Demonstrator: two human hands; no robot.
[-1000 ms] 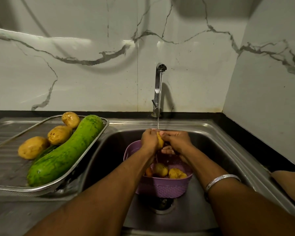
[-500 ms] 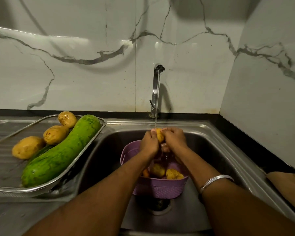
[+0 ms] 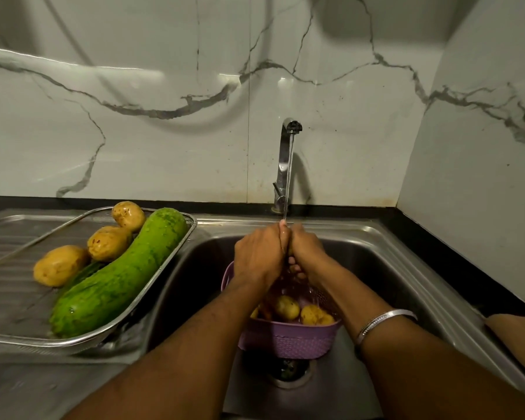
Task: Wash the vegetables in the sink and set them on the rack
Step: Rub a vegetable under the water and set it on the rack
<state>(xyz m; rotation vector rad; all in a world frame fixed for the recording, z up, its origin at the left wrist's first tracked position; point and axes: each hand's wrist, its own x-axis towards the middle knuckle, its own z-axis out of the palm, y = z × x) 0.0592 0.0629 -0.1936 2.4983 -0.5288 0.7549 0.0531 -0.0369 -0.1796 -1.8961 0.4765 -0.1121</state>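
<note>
- Left hand (image 3: 259, 256) and right hand (image 3: 305, 250) pressed together under tap (image 3: 287, 165) stream; held item hidden, grip unclear.
- Potatoes (image 3: 287, 307) in purple basket (image 3: 288, 341), inside sink (image 3: 376, 253).
- Gourd (image 3: 119, 277), three potatoes (image 3: 59, 265) on rack (image 3: 176, 253).

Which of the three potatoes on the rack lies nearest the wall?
The potato at the rack's far end, beside the tip of the green gourd; the other two potatoes lie nearer the camera.

I see a long wet green gourd (image 3: 119, 274) lying diagonally on the steel wire rack (image 3: 176, 250), three yellow-brown potatoes (image 3: 108, 242) beside it. More potatoes (image 3: 287, 307) sit in a purple plastic basket (image 3: 288, 341) inside the steel sink (image 3: 373, 262).
</note>
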